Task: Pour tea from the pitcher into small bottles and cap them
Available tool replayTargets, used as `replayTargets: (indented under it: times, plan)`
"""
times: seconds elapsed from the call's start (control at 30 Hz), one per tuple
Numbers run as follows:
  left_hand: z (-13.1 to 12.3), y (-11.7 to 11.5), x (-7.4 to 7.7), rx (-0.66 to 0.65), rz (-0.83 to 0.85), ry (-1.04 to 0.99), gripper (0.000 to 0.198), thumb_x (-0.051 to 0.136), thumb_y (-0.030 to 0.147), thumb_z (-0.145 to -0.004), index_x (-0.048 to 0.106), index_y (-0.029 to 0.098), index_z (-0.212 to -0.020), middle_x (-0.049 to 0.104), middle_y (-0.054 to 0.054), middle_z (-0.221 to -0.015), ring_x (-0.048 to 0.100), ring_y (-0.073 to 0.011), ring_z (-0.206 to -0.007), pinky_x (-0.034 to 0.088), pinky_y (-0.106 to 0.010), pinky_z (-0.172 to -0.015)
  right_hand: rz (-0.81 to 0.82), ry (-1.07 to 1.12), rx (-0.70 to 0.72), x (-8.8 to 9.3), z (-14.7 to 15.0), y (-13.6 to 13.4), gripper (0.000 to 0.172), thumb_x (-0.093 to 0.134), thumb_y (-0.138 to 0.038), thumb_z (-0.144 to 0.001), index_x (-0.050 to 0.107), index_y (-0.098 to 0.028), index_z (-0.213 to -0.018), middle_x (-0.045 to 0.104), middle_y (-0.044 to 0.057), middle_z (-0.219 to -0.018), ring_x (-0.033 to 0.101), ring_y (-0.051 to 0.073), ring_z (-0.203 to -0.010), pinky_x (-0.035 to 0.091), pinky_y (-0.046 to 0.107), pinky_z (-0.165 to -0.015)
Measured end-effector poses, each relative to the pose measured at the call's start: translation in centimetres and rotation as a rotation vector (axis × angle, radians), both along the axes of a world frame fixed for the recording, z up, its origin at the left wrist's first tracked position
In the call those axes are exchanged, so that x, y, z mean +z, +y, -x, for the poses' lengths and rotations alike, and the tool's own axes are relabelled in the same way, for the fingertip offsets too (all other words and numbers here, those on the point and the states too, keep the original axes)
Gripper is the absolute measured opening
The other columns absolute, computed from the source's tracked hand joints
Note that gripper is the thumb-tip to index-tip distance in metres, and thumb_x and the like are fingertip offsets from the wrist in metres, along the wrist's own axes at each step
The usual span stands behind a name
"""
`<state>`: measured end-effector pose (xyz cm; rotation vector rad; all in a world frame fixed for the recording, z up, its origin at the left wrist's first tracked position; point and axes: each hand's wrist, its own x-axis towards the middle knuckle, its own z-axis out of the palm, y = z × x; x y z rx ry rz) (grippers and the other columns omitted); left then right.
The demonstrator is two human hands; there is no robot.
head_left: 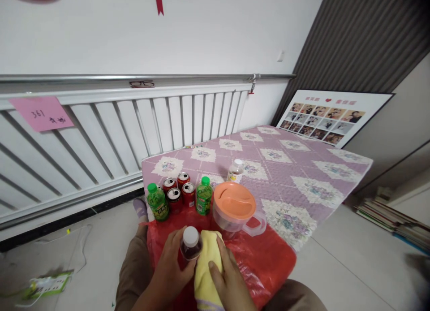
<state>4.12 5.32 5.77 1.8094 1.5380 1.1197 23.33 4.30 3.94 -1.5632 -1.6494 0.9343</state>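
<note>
My left hand [169, 268] is wrapped round a dark bottle with a white cap [190, 244], held upright over the red plastic sheet [268, 257]. My right hand [225, 275] presses a yellow cloth [207, 266] against the bottle's right side, fingers closed on the cloth. Just beyond stand a clear jug with an orange lid [235, 208], two green-capped bottles [158, 202] [204, 196], several red cans [178, 192] and a small clear bottle with a white cap [235, 170].
The low table carries a purple floral cover [302, 167]. A white radiator [134, 127] with a pink note [42, 113] runs along the wall. A photo board [322, 118] leans at the right. Books [386, 212] lie on the floor right, a power strip [47, 284] left.
</note>
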Motion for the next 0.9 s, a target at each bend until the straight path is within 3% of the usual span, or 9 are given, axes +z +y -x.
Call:
replayTargets:
  times: [0.13, 0.23, 0.43, 0.57, 0.73, 0.9]
  plan:
    - [0.9, 0.4, 0.8, -0.093, 0.060, -0.053, 0.067, 0.064, 0.013, -0.071, 0.044, 0.023, -0.134, 0.055, -0.011, -0.135, 0.052, -0.0289, -0.126, 0.041, -0.050, -0.109, 0.018, -0.003, 0.001, -0.8, -0.3, -0.1, 0.061, 0.052, -0.031, -0.086, 0.043, -0.018, -0.145, 0.052, 0.016, -0.143, 0.052, 0.029, -0.131, 0.043, 0.042, -0.107]
    - [1.2, 0.7, 1.3, -0.105, 0.119, -0.098, 0.064, 0.065, 0.012, -0.069, 0.048, 0.022, -0.130, 0.060, -0.011, -0.130, 0.057, -0.0282, -0.120, 0.044, -0.048, -0.107, -0.016, 0.019, -0.028, -0.3, -0.2, -0.2, 0.060, 0.052, -0.032, -0.088, 0.041, -0.022, -0.147, 0.053, 0.013, -0.143, 0.051, 0.028, -0.132, 0.042, 0.043, -0.108]
    - [0.3, 0.1, 1.2, 0.023, 0.107, -0.100, 0.061, 0.067, 0.014, -0.068, 0.050, 0.023, -0.126, 0.061, -0.009, -0.127, 0.059, -0.0273, -0.116, 0.048, -0.046, -0.102, -0.116, 0.014, 0.001, 2.2, 0.1, -0.7, 0.061, 0.048, -0.035, -0.094, 0.031, -0.026, -0.151, 0.039, 0.012, -0.153, 0.039, 0.030, -0.140, 0.040, 0.046, -0.109]
    - [-0.2, -0.1, 1.2, 0.072, 0.090, -0.106, 0.058, 0.067, 0.019, -0.070, 0.049, 0.021, -0.126, 0.060, -0.010, -0.126, 0.059, -0.0281, -0.117, 0.048, -0.047, -0.101, -0.119, 0.004, 0.009, 2.1, 0.4, -0.6, 0.059, 0.048, -0.034, -0.094, 0.033, -0.025, -0.151, 0.038, 0.013, -0.154, 0.040, 0.031, -0.139, 0.043, 0.046, -0.107]
    - [1.2, 0.4, 1.6, -0.073, 0.097, -0.087, 0.074, 0.067, 0.011, -0.065, 0.044, 0.022, -0.135, 0.054, -0.012, -0.136, 0.051, -0.0290, -0.128, 0.040, -0.049, -0.111, -0.078, 0.013, -0.024, -0.2, -0.1, 0.0, 0.057, 0.051, -0.032, -0.092, 0.040, -0.024, -0.148, 0.053, 0.012, -0.142, 0.051, 0.027, -0.131, 0.045, 0.042, -0.106]
    - [3.0, 1.8, 2.4, -0.273, 0.234, -0.134, 0.092, 0.063, 0.004, -0.063, 0.030, 0.024, -0.147, 0.041, -0.011, -0.152, 0.044, -0.0281, -0.137, 0.033, -0.050, -0.116, -0.023, 0.017, -0.027, -1.6, -1.0, -0.1, 0.057, 0.056, -0.034, -0.089, 0.045, -0.026, -0.144, 0.054, 0.010, -0.142, 0.051, 0.027, -0.131, 0.044, 0.041, -0.107]
